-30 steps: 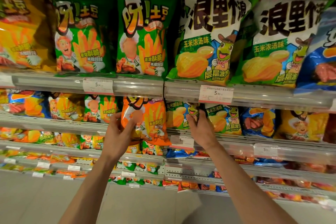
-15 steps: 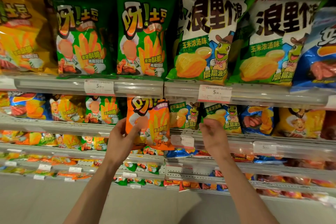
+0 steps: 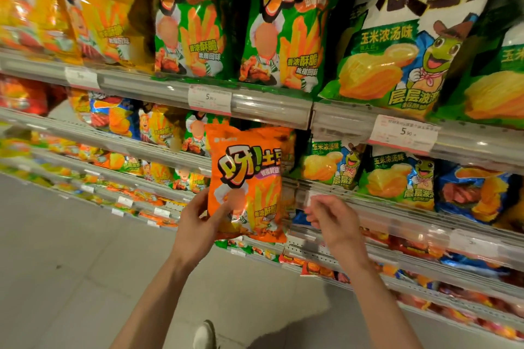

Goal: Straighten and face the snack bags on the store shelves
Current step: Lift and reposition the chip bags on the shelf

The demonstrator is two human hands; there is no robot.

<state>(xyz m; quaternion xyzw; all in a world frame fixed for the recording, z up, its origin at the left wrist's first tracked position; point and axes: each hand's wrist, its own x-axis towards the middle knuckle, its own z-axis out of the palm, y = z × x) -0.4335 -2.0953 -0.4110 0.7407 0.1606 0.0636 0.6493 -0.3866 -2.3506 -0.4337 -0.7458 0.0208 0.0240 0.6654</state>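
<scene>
Midway thru facing: left hand [image 3: 198, 224] grips orange snack bag [image 3: 249, 184] off the second shelf [image 3: 368, 201], not yet reseated; right hand [image 3: 331, 221] empty, fingers loosely curled; green bags [image 3: 334, 164] beside look fronted

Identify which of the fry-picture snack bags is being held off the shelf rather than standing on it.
The orange bag, gripped by the left hand. The two green bags of that brand stand on the shelf above.

Orange snack bag [image 3: 249, 181] with fries print, pulled out in front of the second shelf [image 3: 368, 201], upright, slightly tilted, front facing outward. Green fries bags [image 3: 283, 22] standing upright above; green corn-chip bags [image 3: 329, 164] beside.
</scene>
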